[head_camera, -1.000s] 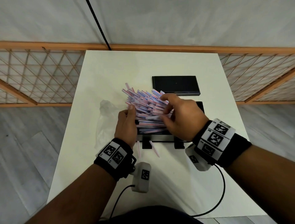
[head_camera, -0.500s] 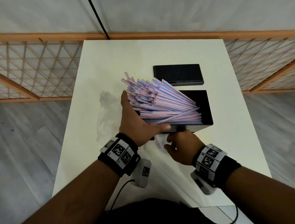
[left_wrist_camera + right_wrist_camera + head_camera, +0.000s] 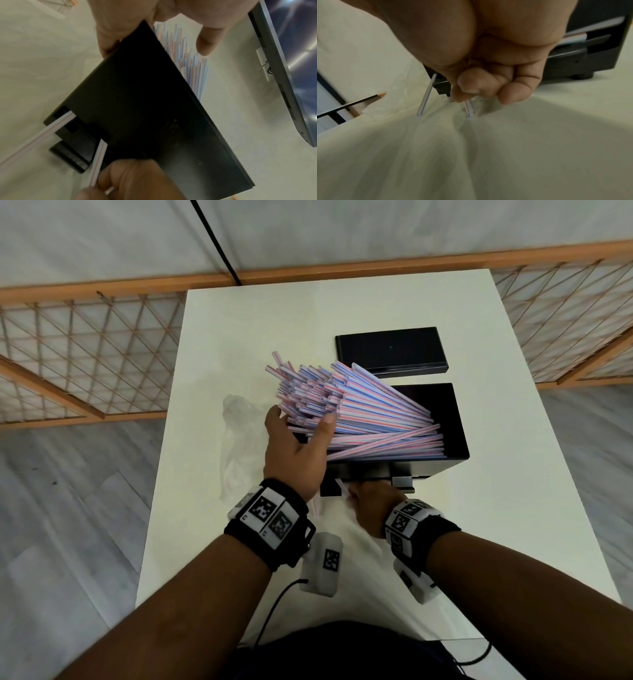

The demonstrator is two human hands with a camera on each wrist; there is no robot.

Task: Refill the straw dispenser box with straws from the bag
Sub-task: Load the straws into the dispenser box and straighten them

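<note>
A white table carries everything, with a wooden lattice fence running behind its far edge. Near the middle of the table stands the black straw dispenser box, open at the top, with its near side facing the person. A flat black lid lies just beyond it, apart from it. A large fan of pink-and-blue striped straws sits in the box at a slant, the right ends down inside, the left ends sticking up and out over the box's left edge. A crumpled clear plastic bag lies on the table to the left of the box.

The left hand is at the box's left end, fingers straight and spread, thumb pressed against the near side of the straw fan and the palm against the box wall. The right hand is low at the front of the box, by the dispensing slot; its thumb and curled fingers pinch one loose straw whose tip touches the table. A second loose straw pokes out of the slot just beside it, also leaning down to the table.
</note>
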